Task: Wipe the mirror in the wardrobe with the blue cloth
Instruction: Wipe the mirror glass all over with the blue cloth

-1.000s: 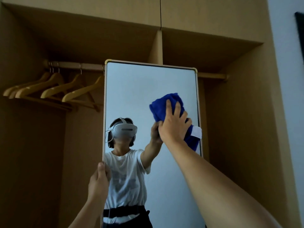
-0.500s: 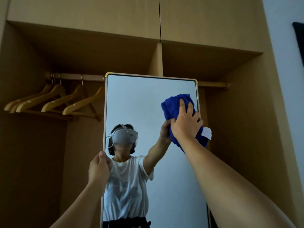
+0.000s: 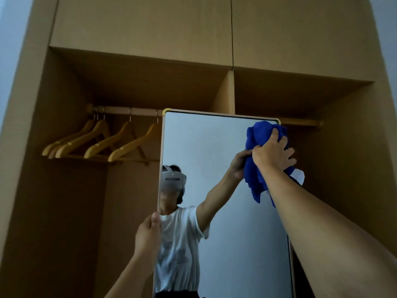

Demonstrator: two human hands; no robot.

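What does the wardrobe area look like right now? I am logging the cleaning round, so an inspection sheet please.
Surface: mirror upright in the wardrobe.
Job's things: blue cloth bunched against the glass at the top right corner.
Clutter: wooden hangers on the rail, left of the mirror.
Grippers: right hand grips the cloth; left hand holds the mirror's left edge.
Cables: nothing seen.
Surroundings: pale wall at right.

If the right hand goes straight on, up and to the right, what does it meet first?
Probably the mirror's top right frame corner, which the cloth in the right hand nearly touches. Past it comes the rail, though depth is unclear.
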